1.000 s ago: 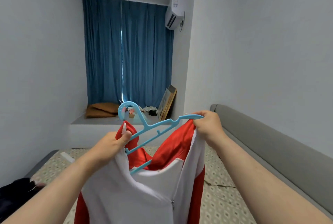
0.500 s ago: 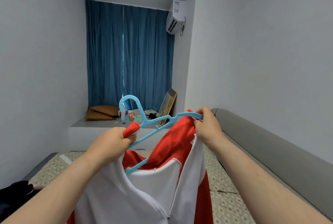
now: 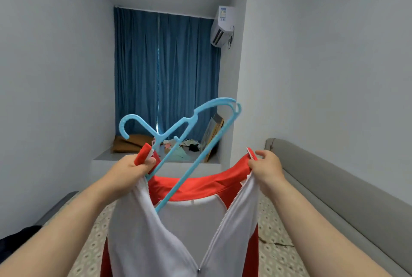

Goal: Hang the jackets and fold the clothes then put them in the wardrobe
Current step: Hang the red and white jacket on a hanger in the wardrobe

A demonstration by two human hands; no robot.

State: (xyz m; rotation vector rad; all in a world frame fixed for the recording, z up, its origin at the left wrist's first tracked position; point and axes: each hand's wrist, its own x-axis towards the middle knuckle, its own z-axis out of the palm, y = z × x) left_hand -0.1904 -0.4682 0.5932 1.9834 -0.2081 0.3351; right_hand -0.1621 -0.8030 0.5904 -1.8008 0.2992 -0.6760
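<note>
I hold a red and white zip jacket point(image 3: 182, 232) up in front of me, its front open. My left hand point(image 3: 129, 168) grips the left collar end together with the lower part of a light blue plastic hanger point(image 3: 178, 134). The hanger is tilted steeply, its hook pointing up left and one arm sticking up to the right, outside the jacket; its lower tip sits inside the jacket. My right hand point(image 3: 266, 165) pinches the right collar end by the zip. The wardrobe is not in view.
Under the jacket lies a bed with a patterned sheet point(image 3: 276, 252) and a grey padded headboard point(image 3: 334, 187) along the right wall. Dark clothing point(image 3: 15, 241) lies at the left edge. Behind are blue curtains point(image 3: 165, 71) and a ledge point(image 3: 107, 156) with cushions and clutter.
My right hand has let go of the hanger's arm and moved to the right collar end. The hanger has tipped up steeply, and the jacket is spread wider between my hands.
</note>
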